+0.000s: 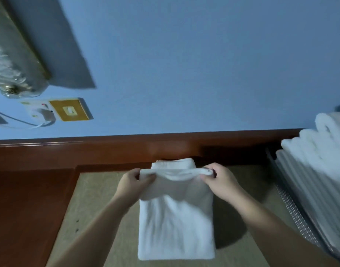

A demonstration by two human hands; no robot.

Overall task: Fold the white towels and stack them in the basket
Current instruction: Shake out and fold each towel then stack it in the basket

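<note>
A white towel (176,224) lies folded lengthwise on the tan table mat (92,205), its near end flat and its far part lifted. My left hand (132,185) pinches the towel's raised left corner. My right hand (221,182) pinches the right corner at the same height. Behind the raised fold, the towel's far end (173,163) still rests on the mat. At the right edge stands a mesh basket (292,209) holding a stack of several folded white towels (319,160).
A reddish wooden table edge (126,151) runs along the blue wall. On the wall at the left are a gold switch plate (70,110) and a white socket with a plug and cable (40,112). A plastic-wrapped object (9,60) is at upper left.
</note>
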